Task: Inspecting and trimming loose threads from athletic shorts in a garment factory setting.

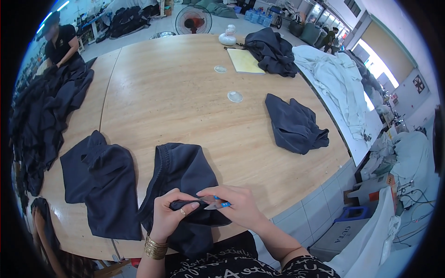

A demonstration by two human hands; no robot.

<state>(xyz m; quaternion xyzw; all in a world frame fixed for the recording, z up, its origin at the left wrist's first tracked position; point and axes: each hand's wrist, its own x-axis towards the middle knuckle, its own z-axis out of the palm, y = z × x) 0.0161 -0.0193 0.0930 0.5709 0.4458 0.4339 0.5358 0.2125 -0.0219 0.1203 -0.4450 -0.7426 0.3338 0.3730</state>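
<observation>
L hand (169,213) pinching dark navy cloth garment (183,162) — R hand (240,206) gripping small silver-and-blue metal snips (214,206), partly hidden in grasp — blade-on-cloth contact? Can't tell.

Beyond our table (167,92) we see a red-centred fan (193,22); near the far edge sit a white rounded object (227,38) and a yellow pad (244,61). At right, pale cloth (331,76) lies across a side table (360,147); a grey box (330,240) stands on the tiled floor (301,215).
</observation>
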